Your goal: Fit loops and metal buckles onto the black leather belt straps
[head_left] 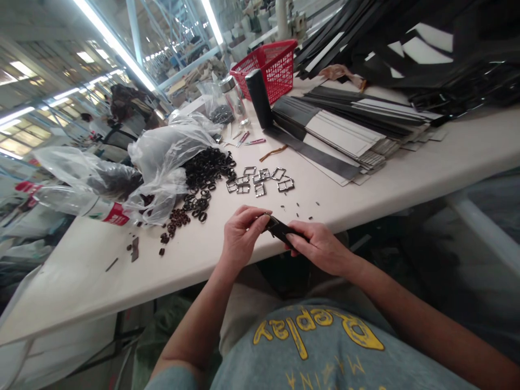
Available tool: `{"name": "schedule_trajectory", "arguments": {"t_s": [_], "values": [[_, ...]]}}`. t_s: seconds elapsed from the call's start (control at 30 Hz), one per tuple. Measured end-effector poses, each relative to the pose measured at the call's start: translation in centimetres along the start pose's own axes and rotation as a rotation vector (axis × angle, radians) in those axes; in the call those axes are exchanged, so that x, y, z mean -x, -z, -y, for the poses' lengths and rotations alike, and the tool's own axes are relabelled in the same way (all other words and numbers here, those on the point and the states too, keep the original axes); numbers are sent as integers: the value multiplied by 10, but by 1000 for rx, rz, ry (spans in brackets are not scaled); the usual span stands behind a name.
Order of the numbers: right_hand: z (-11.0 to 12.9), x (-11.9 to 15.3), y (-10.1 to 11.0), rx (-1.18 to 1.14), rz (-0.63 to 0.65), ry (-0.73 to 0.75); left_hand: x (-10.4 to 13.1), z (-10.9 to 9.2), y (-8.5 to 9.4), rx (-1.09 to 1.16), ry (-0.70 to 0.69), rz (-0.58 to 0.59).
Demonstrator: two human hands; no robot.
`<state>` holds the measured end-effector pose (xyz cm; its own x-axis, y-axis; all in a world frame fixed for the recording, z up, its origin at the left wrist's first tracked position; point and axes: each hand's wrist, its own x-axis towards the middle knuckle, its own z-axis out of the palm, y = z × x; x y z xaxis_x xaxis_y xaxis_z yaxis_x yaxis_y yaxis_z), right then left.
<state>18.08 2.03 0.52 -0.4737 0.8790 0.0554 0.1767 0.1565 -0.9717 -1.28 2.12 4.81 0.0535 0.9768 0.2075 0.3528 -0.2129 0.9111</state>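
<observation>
Just over the table's front edge, my right hand (320,246) is wrapped round a black belt strap (284,233), thumb on top. At the strap's other end, my left hand (242,233) pinches what looks like a metal buckle (273,221), partly covered by the fingers. Several loose metal buckles (260,188) lie on the table beyond my hands. To their left spreads a heap of small black loops (207,168), with smaller brown pieces (179,218) in front of it. A few tiny dark bits (298,205) are scattered close to my right hand.
On the white table (195,260), stacked black and white strips (345,130) lie at the right, beside a black roll (259,100) and red basket (280,67). Plastic bags (162,149), a plastic bottle (73,200) and a glass jar (235,100) stand or lie left and behind.
</observation>
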Motion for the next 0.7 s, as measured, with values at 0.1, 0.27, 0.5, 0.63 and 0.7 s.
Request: {"name": "schedule_trajectory", "arguments": {"t_s": [0.1, 0.27, 0.5, 0.63, 0.7], "values": [[-4, 2, 4, -3, -93, -36, -2, 6, 2, 54, 47, -40], [-7, 9, 14, -342, 73, -183, -7, 11, -1, 272, 136, -77], [2, 9, -5, -747, 350, -305, 5, 5, -21, 430, 94, -42], [5, 6, -10, -957, 268, -312, 19, 2, -29, 461, -11, -114], [7, 6, -12, -1021, 243, -308, 24, 3, -32, 425, -67, -168]]}}
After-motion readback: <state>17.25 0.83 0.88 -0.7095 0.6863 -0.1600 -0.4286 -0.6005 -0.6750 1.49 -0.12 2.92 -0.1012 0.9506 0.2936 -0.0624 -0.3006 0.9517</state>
